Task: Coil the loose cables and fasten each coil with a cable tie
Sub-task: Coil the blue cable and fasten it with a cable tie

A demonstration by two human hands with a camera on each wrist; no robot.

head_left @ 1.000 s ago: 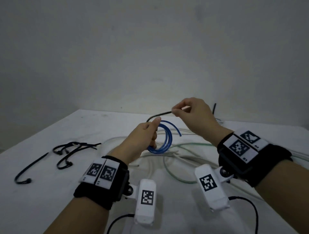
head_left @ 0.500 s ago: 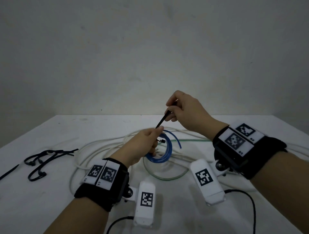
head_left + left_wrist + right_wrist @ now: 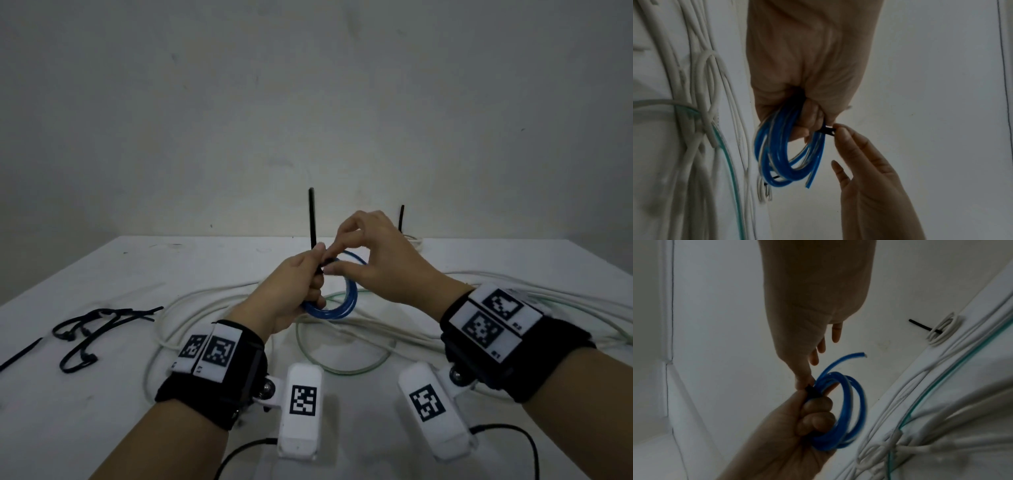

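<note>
The blue cable coil [image 3: 337,294] hangs from your left hand [image 3: 291,291] above the table [image 3: 102,394] in the head view, fingers wrapped round it so the loops stay together. The black cable tie [image 3: 311,219] stands up from that fist, while your right hand [image 3: 373,260] pinches its head.

From the left wrist, your right fingertips [image 3: 844,134] nip the tie's head beside the coil, probably to thread or tighten it.

From the right wrist, a white coil [image 3: 943,329] lies already tied.
</note>
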